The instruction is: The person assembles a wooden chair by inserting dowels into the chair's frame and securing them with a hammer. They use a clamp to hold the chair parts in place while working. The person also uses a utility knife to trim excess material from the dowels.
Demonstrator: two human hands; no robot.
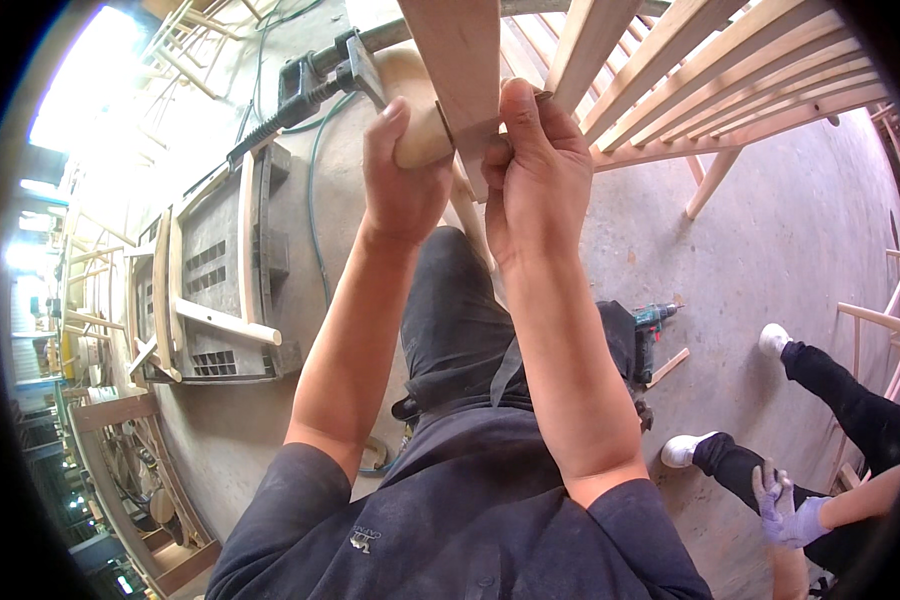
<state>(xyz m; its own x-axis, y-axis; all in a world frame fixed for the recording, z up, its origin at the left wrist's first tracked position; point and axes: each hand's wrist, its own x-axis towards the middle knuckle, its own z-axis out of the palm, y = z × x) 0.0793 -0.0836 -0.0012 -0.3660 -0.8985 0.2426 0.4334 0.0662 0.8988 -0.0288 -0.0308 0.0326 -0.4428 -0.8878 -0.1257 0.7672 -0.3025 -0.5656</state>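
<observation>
Counting gave two bare hands, one board (462,70), one round-ended block (422,140), one clamp (298,95), one drill (653,316) and one loose strip (668,367). At least five slats (662,67) fanned across the upper right. One pallet (210,225) sat on the floor (760,240) to the left, several lengths of wood (232,322) across it. One co-worker (838,400) showed at the lower right, with two white shoes (773,340) and one gloved hand (795,515) in sight.

Both forearms reached up from dark short sleeves, elbows a little bent, and leaned inward until the wrists came near each other. The left thumb pointed up; the right thumb was raised too, its fingers curled beside it.

The left grip (407,180) was closed on the block, thumb along the near side, the other fingers mostly hidden. The right grip (545,165) was at the board's right edge, fingertips by its lower part; whether it clasped the board could not be told. Something small and dark showed by that thumb, too little of it to identify. The board stood between the two grips, and the block lay just left of it, with the clamp's plate close above the left thumb.

The drill and strip lay on the floor beside the right leg.
</observation>
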